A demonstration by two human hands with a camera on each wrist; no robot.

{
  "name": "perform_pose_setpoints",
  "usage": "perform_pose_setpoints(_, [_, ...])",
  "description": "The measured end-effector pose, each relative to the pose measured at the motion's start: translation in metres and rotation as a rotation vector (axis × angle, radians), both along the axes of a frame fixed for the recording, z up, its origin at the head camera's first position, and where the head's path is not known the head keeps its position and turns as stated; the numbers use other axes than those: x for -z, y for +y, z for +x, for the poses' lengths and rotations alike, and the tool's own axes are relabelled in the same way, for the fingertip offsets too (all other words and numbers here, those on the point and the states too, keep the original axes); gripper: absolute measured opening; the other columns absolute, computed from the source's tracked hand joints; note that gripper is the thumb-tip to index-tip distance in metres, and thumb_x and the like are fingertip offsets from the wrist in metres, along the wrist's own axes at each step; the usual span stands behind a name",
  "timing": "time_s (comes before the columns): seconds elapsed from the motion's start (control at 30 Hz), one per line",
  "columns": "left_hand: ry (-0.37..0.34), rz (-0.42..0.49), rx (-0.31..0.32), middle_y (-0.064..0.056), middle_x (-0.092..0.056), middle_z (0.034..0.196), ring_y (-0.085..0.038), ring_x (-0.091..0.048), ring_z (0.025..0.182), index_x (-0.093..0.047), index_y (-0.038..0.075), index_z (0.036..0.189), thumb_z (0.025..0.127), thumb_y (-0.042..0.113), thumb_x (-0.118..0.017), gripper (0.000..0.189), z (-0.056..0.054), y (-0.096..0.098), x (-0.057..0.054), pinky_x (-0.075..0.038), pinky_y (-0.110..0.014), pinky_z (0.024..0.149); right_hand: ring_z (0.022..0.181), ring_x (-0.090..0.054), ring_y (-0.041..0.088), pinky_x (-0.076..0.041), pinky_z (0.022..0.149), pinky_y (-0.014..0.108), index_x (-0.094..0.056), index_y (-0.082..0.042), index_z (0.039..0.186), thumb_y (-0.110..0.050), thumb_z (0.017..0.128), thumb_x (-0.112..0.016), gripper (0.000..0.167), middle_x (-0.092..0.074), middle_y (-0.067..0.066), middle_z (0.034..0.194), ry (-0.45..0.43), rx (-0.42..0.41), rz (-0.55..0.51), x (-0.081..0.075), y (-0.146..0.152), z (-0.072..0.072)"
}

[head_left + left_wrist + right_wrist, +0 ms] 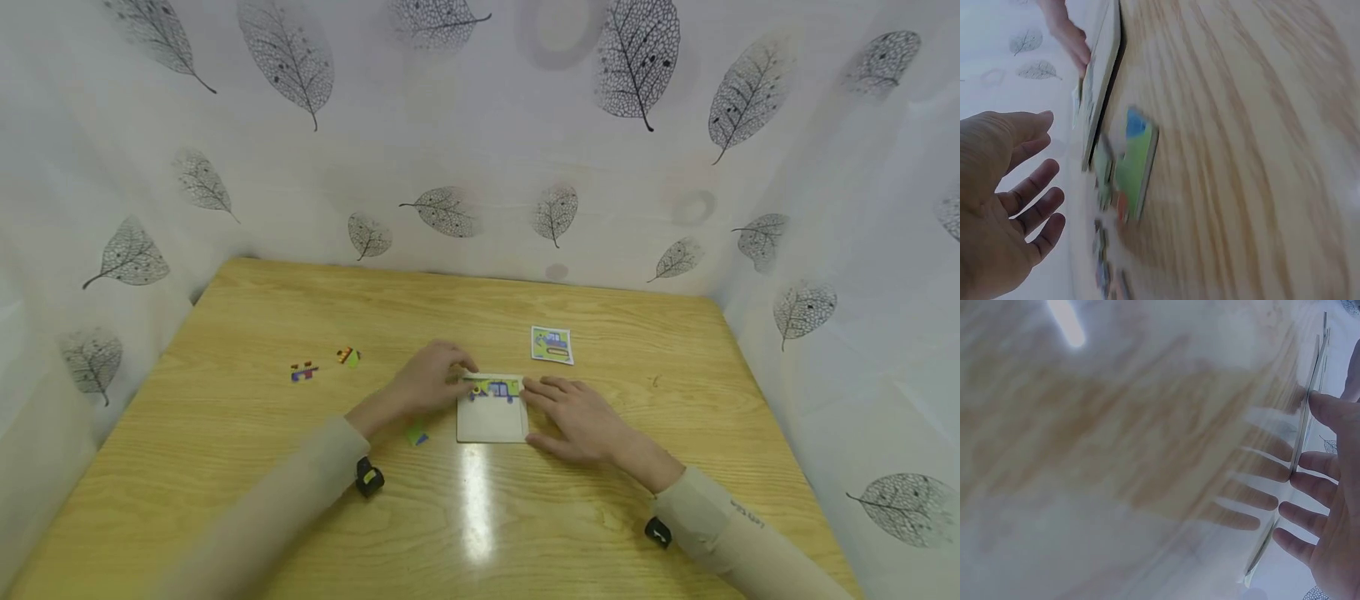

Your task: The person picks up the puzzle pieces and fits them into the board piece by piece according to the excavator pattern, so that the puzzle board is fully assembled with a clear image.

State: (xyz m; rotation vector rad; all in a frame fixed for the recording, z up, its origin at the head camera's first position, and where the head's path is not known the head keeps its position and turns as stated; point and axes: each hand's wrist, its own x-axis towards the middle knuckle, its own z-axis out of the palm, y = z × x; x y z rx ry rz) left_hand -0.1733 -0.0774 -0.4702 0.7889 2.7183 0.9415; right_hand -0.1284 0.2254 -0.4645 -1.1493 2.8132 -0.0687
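A square white puzzle board [491, 423] lies on the table between the two hands. Joined puzzle pieces [498, 389] with a green, blue and purple picture fill a strip along its top. At its upper left corner is my left hand [429, 382], fingers loosely bent; the left wrist view shows thumb and fingers apart, with nothing seen between them. My right hand [577, 423] rests along the board's right edge, fingers extended, thumb near the lower right corner. Close to the left forearm lies a green and blue puzzle piece [1138, 159].
Behind the board, a square picture card [552, 344] shows a vehicle-like picture. Loose puzzle pieces form two small groups on the left, one group [303, 373] farther out than the other [349, 357]. A leaf-print curtain [480, 158] surrounds the wooden table [600, 533] at the back and sides.
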Motion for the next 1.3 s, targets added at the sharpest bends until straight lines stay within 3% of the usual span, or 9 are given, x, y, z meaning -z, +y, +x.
perform_pose_setpoints(0.27, [0.067,0.026,-0.035,-0.008,-0.071,0.12,-0.028,-0.067,0.112,-0.075,0.01,0.119,0.1,0.024,-0.074,0.024,0.012,-0.051,-0.01,-0.059,-0.046,0.097,0.149,-0.05,0.035,-0.046,0.118,0.056,-0.05,-0.014,0.157,-0.058,0.102,-0.059,0.071,-0.047,0.007,0.166,-0.006,0.001,0.004,0.0,0.0,0.0])
perform_pose_setpoints(0.47, [0.013,0.028,-0.123,-0.008,-0.071,0.123,-0.03,-0.065,0.114,-0.074,0.011,0.118,0.101,0.023,-0.072,0.021,0.025,-0.08,-0.016,-0.057,-0.05,0.097,0.149,-0.05,0.035,-0.046,0.118,0.057,-0.05,-0.014,0.157,-0.057,0.102,-0.059,0.07,-0.048,0.008,0.165,-0.01,0.002,-0.002,-0.002,0.0,0.001])
perform_pose_setpoints(0.67, [0.028,-0.015,-0.163,-0.009,-0.072,0.121,-0.03,-0.066,0.112,-0.073,0.009,0.118,0.1,0.023,-0.072,0.022,0.036,-0.101,-0.015,-0.058,-0.051,0.097,0.148,-0.051,0.035,-0.046,0.118,0.056,-0.05,-0.014,0.157,-0.057,0.102,-0.059,0.07,-0.049,0.008,0.165,-0.002,-0.003,0.002,-0.002,0.0,0.0])
perform_pose_setpoints(0.87, [0.058,-0.054,-0.156,-0.013,-0.074,0.12,-0.034,-0.068,0.11,-0.074,0.005,0.118,0.099,0.021,-0.072,0.025,0.046,-0.114,-0.01,-0.058,-0.055,0.097,0.147,-0.052,0.035,-0.047,0.118,0.056,-0.051,-0.014,0.156,-0.057,0.102,-0.06,0.069,-0.049,0.008,0.164,0.009,-0.011,0.002,-0.002,0.0,0.0])
perform_pose_setpoints(1.07, [0.047,-0.131,-0.174,-0.014,-0.072,0.125,-0.037,-0.064,0.121,-0.073,0.007,0.122,0.096,0.03,-0.076,0.035,0.054,-0.118,-0.003,-0.052,-0.059,0.108,0.147,-0.053,0.035,-0.048,0.117,0.055,-0.052,-0.014,0.155,-0.056,0.102,-0.06,0.069,-0.05,0.009,0.164,0.022,-0.019,0.004,-0.002,0.0,0.0])
perform_pose_setpoints(1.3, [0.085,-0.18,-0.156,-0.013,-0.07,0.121,-0.036,-0.064,0.118,-0.075,0.008,0.119,0.095,0.028,-0.077,0.031,0.055,-0.117,0.001,-0.053,-0.058,0.106,0.146,-0.053,0.034,-0.049,0.116,0.055,-0.052,-0.013,0.155,-0.056,0.102,-0.06,0.069,-0.05,0.009,0.163,0.027,-0.019,-0.003,-0.001,0.0,0.001])
